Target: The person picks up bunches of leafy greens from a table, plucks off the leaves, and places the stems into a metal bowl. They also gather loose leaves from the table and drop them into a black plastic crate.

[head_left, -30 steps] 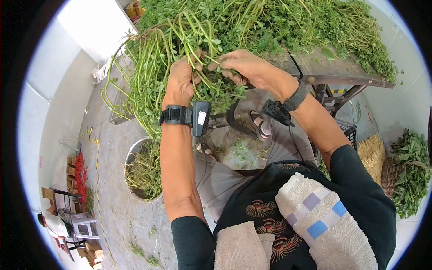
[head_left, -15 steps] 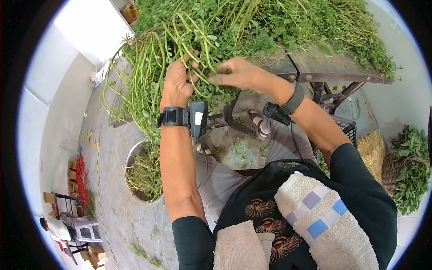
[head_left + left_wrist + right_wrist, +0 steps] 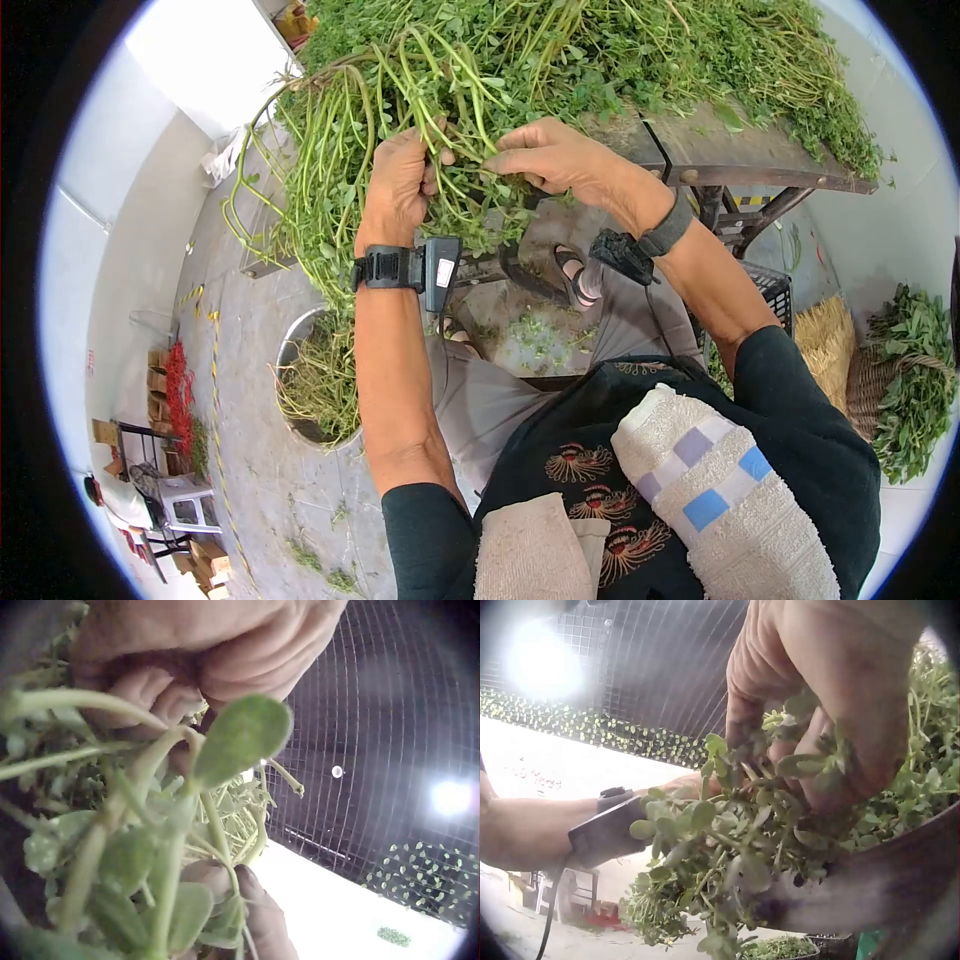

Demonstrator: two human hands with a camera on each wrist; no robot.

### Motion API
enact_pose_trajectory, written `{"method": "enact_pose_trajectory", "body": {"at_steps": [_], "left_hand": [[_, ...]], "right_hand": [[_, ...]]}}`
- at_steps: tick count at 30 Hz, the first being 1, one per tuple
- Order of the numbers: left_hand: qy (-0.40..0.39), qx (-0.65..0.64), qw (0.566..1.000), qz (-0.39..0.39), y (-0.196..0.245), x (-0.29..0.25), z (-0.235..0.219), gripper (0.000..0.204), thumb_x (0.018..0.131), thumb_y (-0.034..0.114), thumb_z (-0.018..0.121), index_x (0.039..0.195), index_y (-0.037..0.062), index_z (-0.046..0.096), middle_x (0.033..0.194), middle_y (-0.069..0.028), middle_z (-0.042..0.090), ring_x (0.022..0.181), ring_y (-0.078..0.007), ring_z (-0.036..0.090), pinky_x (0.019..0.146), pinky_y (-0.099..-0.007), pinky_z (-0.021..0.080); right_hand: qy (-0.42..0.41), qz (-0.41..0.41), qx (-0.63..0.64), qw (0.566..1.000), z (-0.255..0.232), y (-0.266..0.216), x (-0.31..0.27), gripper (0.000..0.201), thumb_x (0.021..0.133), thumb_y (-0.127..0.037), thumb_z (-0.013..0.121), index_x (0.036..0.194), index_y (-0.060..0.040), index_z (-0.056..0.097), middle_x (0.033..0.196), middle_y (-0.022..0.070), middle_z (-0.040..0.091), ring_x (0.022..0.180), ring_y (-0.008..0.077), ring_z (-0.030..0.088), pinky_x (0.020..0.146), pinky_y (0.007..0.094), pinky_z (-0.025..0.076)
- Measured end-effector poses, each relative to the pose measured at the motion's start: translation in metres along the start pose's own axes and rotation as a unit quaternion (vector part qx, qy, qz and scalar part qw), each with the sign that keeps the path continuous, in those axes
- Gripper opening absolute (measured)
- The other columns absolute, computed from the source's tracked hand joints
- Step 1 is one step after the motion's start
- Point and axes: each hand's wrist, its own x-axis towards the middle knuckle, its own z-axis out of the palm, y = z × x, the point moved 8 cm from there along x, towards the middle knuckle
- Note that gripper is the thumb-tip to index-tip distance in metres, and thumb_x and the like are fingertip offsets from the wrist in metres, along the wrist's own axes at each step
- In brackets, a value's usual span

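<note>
Leafy green purslane stems point(image 3: 428, 78) arch over the near edge of the table. My left hand point(image 3: 400, 178) grips several of them, its fingers curled in around the stems in the left wrist view. Just to its right, my right hand point(image 3: 565, 163) has thumb and fingers pinched together at the sprigs of the same bunch. In the right wrist view, small rounded leaves point(image 3: 701, 814) hang below the right hand point(image 3: 840, 682) and partly hide its fingertips. Right-hand fingers point(image 3: 268, 919) also show behind the stems in the left wrist view.
A large heap of purslane point(image 3: 640, 60) covers the wooden table point(image 3: 770, 160). Trimmed stems fill a metal bucket point(image 3: 290, 350) on the floor at left. A black crate point(image 3: 772, 288), straw-coloured bundle point(image 3: 825, 340) and wicker basket point(image 3: 865, 390) of greens stand at right.
My right hand dipped toward the left hand among the stems, then drew back a little to the right. My left hand keeps its grip in nearly the same place.
</note>
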Motion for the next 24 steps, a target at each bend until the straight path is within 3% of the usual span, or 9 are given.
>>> {"method": "enact_pose_trajectory", "body": {"at_steps": [4, 8, 11, 13, 14, 16, 22, 24], "left_hand": [[-0.017, -0.006, 1.0, 0.01, 0.0, -0.002, 0.002, 0.015, 0.087, 0.02, 0.059, 0.088, 0.0052, 0.06, 0.059, -0.0027, 0.058, 0.037, -0.0045, 0.032, 0.034, -0.0179, 0.023], [-0.023, -0.023, 0.999, 0.023, -0.001, 0.001, 0.003, 0.015, 0.087, 0.019, 0.058, 0.088, 0.0041, 0.058, 0.061, -0.0047, 0.06, 0.037, -0.0043, 0.033, 0.034, -0.0179, 0.024], [-0.017, -0.015, 0.999, 0.023, -0.004, 0.0, -0.001, 0.015, 0.089, 0.02, 0.055, 0.091, 0.0056, 0.057, 0.063, -0.0053, 0.06, 0.04, -0.0049, 0.034, 0.036, -0.0183, 0.024], [-0.016, -0.005, 1.0, 0.015, -0.007, 0.001, 0.001, 0.015, 0.091, 0.022, 0.052, 0.091, 0.007, 0.055, 0.063, -0.005, 0.059, 0.041, -0.005, 0.035, 0.037, -0.0184, 0.025], [-0.017, -0.004, 1.0, 0.015, -0.008, 0.003, 0.002, 0.015, 0.091, 0.022, 0.052, 0.091, 0.007, 0.055, 0.063, -0.005, 0.059, 0.041, -0.005, 0.035, 0.037, -0.0184, 0.025], [-0.044, -0.109, 0.993, 0.022, -0.007, 0.002, 0.006, 0.016, 0.09, 0.018, 0.053, 0.092, 0.0023, 0.056, 0.063, -0.0057, 0.059, 0.04, -0.0033, 0.034, 0.036, -0.0175, 0.024], [-0.033, -0.075, 0.996, 0.023, -0.004, -0.002, -0.001, 0.014, 0.09, 0.018, 0.053, 0.085, 0.0055, 0.057, 0.058, -0.0021, 0.055, 0.039, -0.0034, 0.036, 0.034, -0.016, 0.024], [0.015, -0.11, 0.994, -0.001, -0.012, 0.002, -0.011, 0.015, 0.089, 0.019, 0.054, 0.082, 0.006, 0.057, 0.057, -0.0011, 0.054, 0.039, -0.0037, 0.035, 0.034, -0.0163, 0.024]], "right_hand": [[0.054, -0.018, -0.019, 0.998, -0.012, -0.008, -0.003, 0.019, 0.078, -0.025, 0.063, 0.071, -0.0077, 0.057, 0.05, -0.008, 0.033, 0.042, 0.0033, 0.025, 0.04, 0.0223, 0.015], [-0.005, 0.001, -0.041, 0.999, -0.004, -0.001, 0.003, 0.017, 0.075, -0.022, 0.061, 0.07, -0.0048, 0.061, 0.053, -0.0034, 0.043, 0.044, 0.0059, 0.032, 0.04, 0.0232, 0.02], [0.02, -0.065, -0.102, 0.992, -0.004, 0.005, 0.015, 0.016, 0.077, -0.02, 0.059, 0.073, -0.0038, 0.058, 0.059, -0.0039, 0.047, 0.043, 0.0043, 0.03, 0.041, 0.0227, 0.021], [0.062, -0.161, -0.102, 0.98, -0.008, 0.0, 0.02, 0.014, 0.077, -0.015, 0.055, 0.079, -0.0021, 0.061, 0.059, -0.0039, 0.046, 0.045, 0.0046, 0.032, 0.042, 0.0238, 0.023], [0.064, -0.161, -0.101, 0.98, -0.011, 0.005, 0.023, 0.014, 0.077, -0.015, 0.055, 0.079, -0.0021, 0.061, 0.059, -0.0039, 0.046, 0.045, 0.0046, 0.032, 0.042, 0.0238, 0.023], [0.149, -0.11, -0.158, 0.97, -0.021, 0.006, 0.022, 0.017, 0.078, -0.011, 0.052, 0.086, -0.0018, 0.063, 0.059, -0.0033, 0.046, 0.048, 0.005, 0.034, 0.044, 0.0239, 0.025], [0.129, -0.09, -0.057, 0.986, -0.026, 0.005, -0.008, 0.024, 0.081, -0.015, 0.054, 0.101, -0.0025, 0.061, 0.059, -0.0024, 0.043, 0.045, 0.0056, 0.033, 0.04, 0.0228, 0.023], [0.125, 0.019, 0.041, 0.991, -0.032, 0.024, -0.026, 0.031, 0.084, -0.02, 0.057, 0.108, -0.0019, 0.057, 0.058, -0.0033, 0.041, 0.045, 0.0042, 0.031, 0.039, 0.0192, 0.02]]}}
